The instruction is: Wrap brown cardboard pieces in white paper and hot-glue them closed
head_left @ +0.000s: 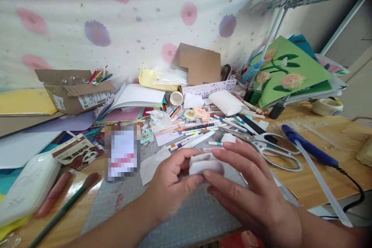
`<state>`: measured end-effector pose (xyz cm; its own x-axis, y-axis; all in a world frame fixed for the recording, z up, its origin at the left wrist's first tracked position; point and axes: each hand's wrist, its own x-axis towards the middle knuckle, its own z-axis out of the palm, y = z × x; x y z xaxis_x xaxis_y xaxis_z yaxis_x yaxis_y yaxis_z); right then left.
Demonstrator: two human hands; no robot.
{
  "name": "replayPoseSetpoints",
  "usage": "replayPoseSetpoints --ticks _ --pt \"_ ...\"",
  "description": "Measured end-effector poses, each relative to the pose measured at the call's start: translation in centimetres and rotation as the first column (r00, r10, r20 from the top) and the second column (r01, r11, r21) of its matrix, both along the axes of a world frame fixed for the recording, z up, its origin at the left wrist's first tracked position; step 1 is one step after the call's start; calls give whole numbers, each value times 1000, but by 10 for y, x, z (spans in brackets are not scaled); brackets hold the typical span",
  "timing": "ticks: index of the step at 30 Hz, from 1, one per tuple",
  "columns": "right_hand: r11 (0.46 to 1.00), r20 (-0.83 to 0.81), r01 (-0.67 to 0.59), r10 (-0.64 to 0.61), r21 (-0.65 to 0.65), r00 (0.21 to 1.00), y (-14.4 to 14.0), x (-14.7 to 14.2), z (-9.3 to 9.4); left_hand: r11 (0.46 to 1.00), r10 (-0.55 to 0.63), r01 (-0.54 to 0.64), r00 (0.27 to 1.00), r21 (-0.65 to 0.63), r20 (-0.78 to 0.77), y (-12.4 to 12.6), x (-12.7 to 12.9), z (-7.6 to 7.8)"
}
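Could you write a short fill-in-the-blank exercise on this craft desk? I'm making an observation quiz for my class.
1. Both hands, the left hand and the right hand, hold a small white ____ piece.
2. The scissors lie to the ____ of the hands.
3. The hands work over a grey cutting ____.
4. The green card shows painted ____.

Missing words: fluffy; right; mat; flowers

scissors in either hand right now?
No: the scissors lie on the table past the right hand, while both it and the left hand pinch a small white wad.
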<state>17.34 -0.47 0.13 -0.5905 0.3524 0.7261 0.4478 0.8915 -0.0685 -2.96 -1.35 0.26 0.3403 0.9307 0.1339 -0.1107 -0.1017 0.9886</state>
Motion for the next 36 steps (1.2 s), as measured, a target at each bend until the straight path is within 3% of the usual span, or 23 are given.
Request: replayPoseSetpoints --ticks 3,7,9,13,19,29,32,36 --pt "984 -147 -13 -13 -178 989 3 -3 0 996 59 -53 994 73 -87 0 -1 -2" --pt "878 -285 -100 -44 -469 957 11 -8 2 975 97 -48 972 218 -216 -1 -4 -3" --pt "844 -319 -164 -10 -511 948 14 -11 3 947 138 -41 947 318 -289 -2 -5 -3" --pt "835 -348 -182 -12 -519 938 14 -13 5 882 246 -62 906 467 -345 -1 -5 -3" --pt "797 -316 -138 -70 -588 946 10 -14 6 911 275 -79 848 404 -453 1 -4 1" --pt "819 -266 -88 -82 -568 960 9 -17 -4 901 350 -114 763 419 -544 -6 1 9" --pt "778 -265 -93 -97 -622 959 8 -17 -3 901 357 -131 765 413 -536 -7 1 10" --pt "668 -294 -148 -111 -729 949 10 -18 -1 921 324 -112 751 372 -575 -5 0 8"
